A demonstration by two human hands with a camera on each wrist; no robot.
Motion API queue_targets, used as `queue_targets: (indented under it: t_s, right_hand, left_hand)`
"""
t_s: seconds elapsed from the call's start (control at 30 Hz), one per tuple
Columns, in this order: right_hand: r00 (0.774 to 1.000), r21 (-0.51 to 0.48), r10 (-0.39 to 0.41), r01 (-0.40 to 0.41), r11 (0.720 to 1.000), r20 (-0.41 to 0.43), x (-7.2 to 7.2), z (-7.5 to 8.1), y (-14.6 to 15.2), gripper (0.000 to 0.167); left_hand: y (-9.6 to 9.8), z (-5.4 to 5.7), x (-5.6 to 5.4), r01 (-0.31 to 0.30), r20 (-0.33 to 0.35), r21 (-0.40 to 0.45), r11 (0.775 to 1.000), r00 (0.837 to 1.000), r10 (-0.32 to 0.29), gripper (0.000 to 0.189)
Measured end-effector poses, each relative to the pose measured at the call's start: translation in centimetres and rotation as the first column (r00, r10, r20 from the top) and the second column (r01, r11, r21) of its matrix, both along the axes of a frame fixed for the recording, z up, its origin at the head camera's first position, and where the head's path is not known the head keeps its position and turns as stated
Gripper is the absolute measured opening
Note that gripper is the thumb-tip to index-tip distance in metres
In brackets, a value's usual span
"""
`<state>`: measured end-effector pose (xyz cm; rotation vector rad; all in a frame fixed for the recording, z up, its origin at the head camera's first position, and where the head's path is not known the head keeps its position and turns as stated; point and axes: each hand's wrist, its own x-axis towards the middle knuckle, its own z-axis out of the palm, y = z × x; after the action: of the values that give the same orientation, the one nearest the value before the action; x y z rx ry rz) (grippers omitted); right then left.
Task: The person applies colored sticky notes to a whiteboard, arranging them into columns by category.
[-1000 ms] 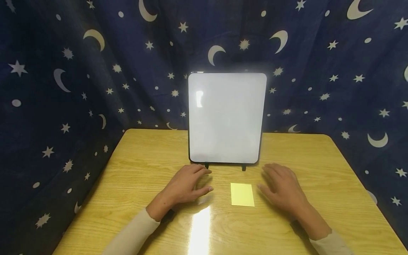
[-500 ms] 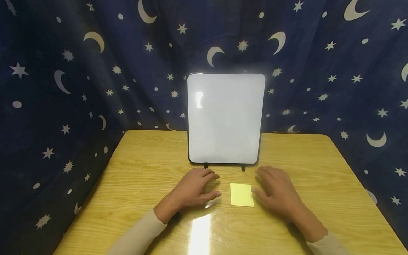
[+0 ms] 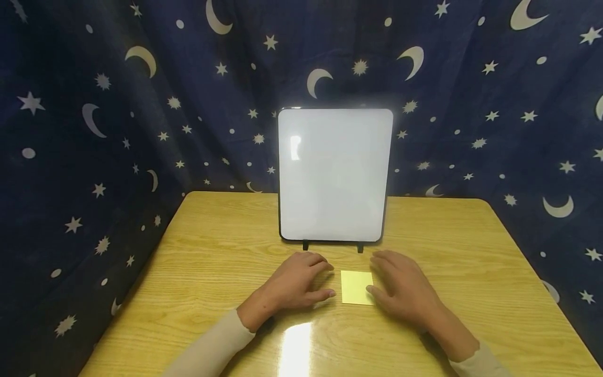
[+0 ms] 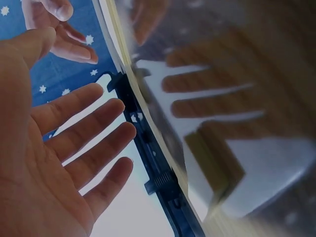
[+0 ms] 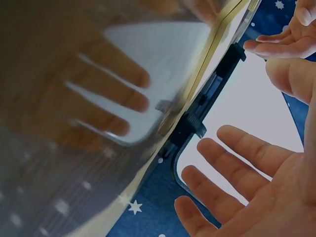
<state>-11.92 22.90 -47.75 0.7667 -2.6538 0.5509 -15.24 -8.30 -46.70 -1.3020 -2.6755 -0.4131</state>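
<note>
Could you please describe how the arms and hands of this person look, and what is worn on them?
The left hand and right hand are both bare: no glove or ring shows on either. The left sleeve and right sleeve are plain and cream-coloured, with no visible print, and each stops short of the hand.

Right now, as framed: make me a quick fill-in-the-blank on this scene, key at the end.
1. The sticky note pad on the wood-grain table is coloured ____.
2. Of the left hand and the right hand, the one whose thumb overlaps the pad in the head view is the ____.
3. The frame around the whiteboard is coloured ____.
4. The curtain is printed with stars, dots and crescent ____.

Missing words: yellow; right; black; moons.
</note>
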Motion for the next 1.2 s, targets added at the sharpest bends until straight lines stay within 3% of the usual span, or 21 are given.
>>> queue_targets:
  t_s: [0.57,1.2]
  right_hand:
    - [0.999,0.056,0.044,-0.045,0.997,0.022,0.3,-0.2,-0.8,0.067]
    - [0.996,0.08,0.072,-0.076,0.994,0.048,0.5,-0.5,-2.0,0.062]
  left_hand:
    - [2.5,-0.2,0.7,0.026,-0.003,-0.068,0.997,1.0,-0.026,0.056]
    - [3.6,-0.2,0.8,0.02,0.003,-0.126,0.992,1.0,-0.019,0.057]
